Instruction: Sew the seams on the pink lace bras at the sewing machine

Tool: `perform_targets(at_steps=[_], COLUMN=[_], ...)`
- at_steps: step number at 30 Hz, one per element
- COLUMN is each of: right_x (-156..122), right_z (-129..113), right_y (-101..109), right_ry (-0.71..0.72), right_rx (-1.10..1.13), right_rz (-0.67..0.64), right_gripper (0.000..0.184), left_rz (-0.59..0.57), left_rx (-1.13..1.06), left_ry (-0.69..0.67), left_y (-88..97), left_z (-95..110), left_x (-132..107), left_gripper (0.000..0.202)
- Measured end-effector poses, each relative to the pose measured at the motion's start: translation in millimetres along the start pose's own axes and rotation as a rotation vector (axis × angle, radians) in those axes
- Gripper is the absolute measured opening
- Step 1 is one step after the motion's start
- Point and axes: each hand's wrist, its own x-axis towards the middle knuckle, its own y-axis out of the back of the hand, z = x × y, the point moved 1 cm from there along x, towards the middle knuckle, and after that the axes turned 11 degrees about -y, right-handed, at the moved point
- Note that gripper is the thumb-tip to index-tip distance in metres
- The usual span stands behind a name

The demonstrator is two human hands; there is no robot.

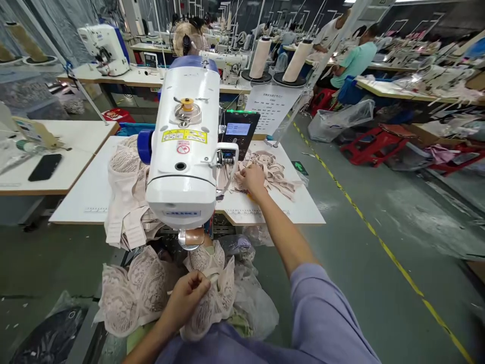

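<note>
My left hand [187,296] is closed on a pale pink lace bra piece [212,288] held in my lap, just below the head of a white sewing machine [184,146]. My right hand [250,180] reaches far forward past the machine, fingers curled onto a heap of small beige fabric strips [273,172] on the white table [265,212]. Whether it grips a strip I cannot make out. More lace pieces [132,293] lie to the left of my lap.
A stack of beige lace garments [127,192] hangs over the table's left front edge. A control panel [238,131] stands behind the machine. A phone [44,167] lies on the left table. Clear plastic bags [253,303] sit beside my lap. Other workers sit at the back right.
</note>
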Motion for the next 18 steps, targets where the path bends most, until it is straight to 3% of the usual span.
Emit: perform_targets(at_steps=[4,6,8,10,11,14,16,18], right_x=[-31,-64,-112,-171,-202,-289,-323,-329], right_z=[-6,-7,-5,-2,-2,-14,-28,-40], right_y=[20,39,60,78,84,98,103,106], right_ry=[0.011,0.018,0.058,0.206,0.341,0.955,1.231,1.196], right_rx=[0.084,0.134,0.194,0.369,0.406,0.323,0.320,0.370], right_rz=[0.000,-0.027,-0.109,-0.390,-0.626,-1.257,-1.413,-1.338], right_gripper=[0.019,0.016,0.012,0.010,0.011,0.009,0.004,0.011], left_rz=[0.064,0.161,0.243,0.267,0.267,0.263,0.148,-0.144], left_rx=[-0.046,0.007,0.095,0.169,0.197,0.264,0.251,0.172], left_ry=[-0.058,-0.110,-0.166,-0.205,-0.218,-0.260,-0.323,-0.390], left_y=[4.9,18.5,38.0,58.2,66.7,79.4,73.8,59.5], left_z=[2,-2,-6,-6,-5,10,25,39], left_x=[-8,-13,-18,-20,-20,-17,-15,-14], left_gripper=[0.033,0.039,0.031,0.025,0.026,0.031,0.041,0.054])
